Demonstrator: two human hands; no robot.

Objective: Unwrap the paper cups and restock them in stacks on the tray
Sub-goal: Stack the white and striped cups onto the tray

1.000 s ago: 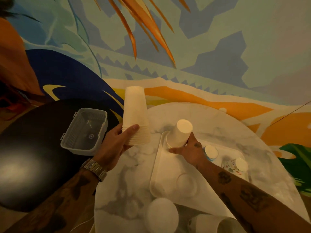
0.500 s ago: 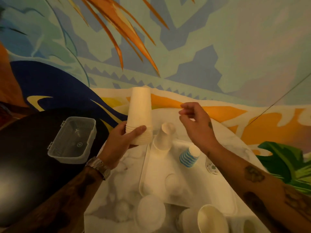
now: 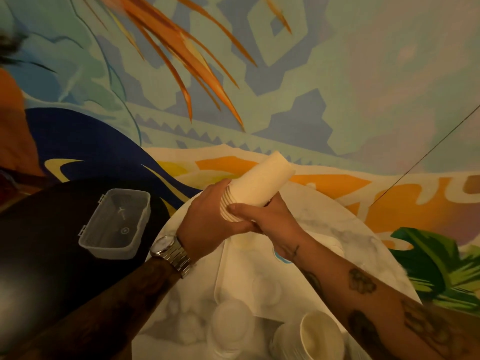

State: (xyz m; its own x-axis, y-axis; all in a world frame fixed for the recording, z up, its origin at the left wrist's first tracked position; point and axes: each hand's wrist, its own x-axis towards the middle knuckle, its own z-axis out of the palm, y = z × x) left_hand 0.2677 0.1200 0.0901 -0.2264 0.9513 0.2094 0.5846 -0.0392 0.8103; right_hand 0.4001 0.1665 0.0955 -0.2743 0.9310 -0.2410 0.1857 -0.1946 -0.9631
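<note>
A stack of cream paper cups (image 3: 259,184) is tilted, its closed end up and to the right, above the table. My left hand (image 3: 205,224) grips the stack's rim end from the left. My right hand (image 3: 267,219) holds the same end from below and the right, thumb across the rims. Below them lies the white tray (image 3: 233,271). It holds an upturned cup (image 3: 267,287), and a blue striped cup (image 3: 281,257) is mostly hidden behind my right wrist.
A clear plastic box (image 3: 117,224) sits on the dark table (image 3: 39,242) at the left. More cups (image 3: 320,336) and an upturned stack (image 3: 230,323) lie at the near edge of the marble table (image 3: 363,237). A painted wall rises behind.
My right hand left the cup it set on the tray and came to the stack. My left hand tipped the stack from upright to slanting right.
</note>
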